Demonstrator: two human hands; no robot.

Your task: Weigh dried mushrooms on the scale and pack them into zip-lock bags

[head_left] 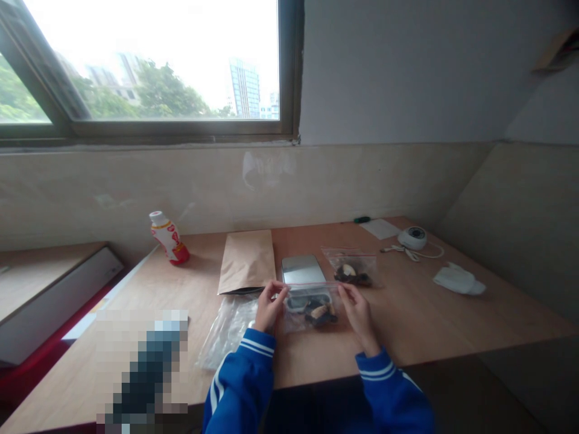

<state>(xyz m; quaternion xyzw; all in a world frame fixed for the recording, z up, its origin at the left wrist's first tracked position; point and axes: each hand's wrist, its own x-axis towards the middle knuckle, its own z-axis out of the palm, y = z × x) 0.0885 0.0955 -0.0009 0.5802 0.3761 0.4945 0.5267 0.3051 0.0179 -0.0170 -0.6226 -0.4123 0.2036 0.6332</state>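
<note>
A clear zip bag [296,322] with dark and tan dried pieces in its lower right part is stretched between my two hands. My left hand [270,306] pinches its upper left corner, and my right hand [359,313] pinches the upper right corner. Directly behind the bag is a flat silver scale [302,269], its front part seen through the plastic. A second filled zip bag [355,271] lies behind my right hand. Left of the scale, a brown paper bag [248,256] lies flat with its dark mouth toward me. Clear plastic bags [230,331] lie beside my left hand.
A red and white bottle [169,238] stands at the back left. Toward the right are a white dome camera [412,238] with its cable, a sheet of paper [380,228], a green-handled tool [362,220] and a crumpled white item [459,279]. A pixelated patch covers the table's left front.
</note>
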